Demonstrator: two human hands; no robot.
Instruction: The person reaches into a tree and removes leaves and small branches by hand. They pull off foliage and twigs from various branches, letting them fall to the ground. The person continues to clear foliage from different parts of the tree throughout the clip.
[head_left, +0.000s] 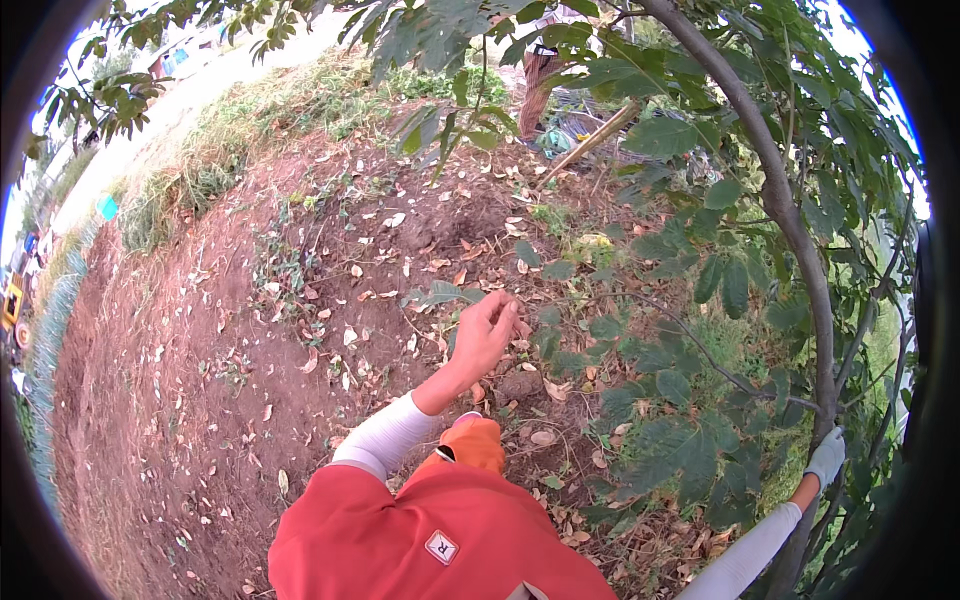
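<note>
My left hand (481, 334), bare with a white sleeve at the wrist, is raised in front of my body. Its fingers are closed at the end of a thin leafy branch (694, 341), and a few leaves (442, 294) stick out on the far side of the hand. That branch runs right to a grey-brown tree trunk (787, 202), which bends upward along the right side. Lower on the trunk, my right hand (826, 456) wears a pale glove and grips the bark; part of its fingers is hidden behind the wood.
Brown soil (225, 360) with scattered dry leaves slopes around me. Ahead, a person (536, 90) stands partly behind foliage, near a leaning wooden pole (592, 141) and a green bag-like bundle (555, 142). Dense leaves (697, 450) hang at right. A yellow machine (12, 300) shows at far left.
</note>
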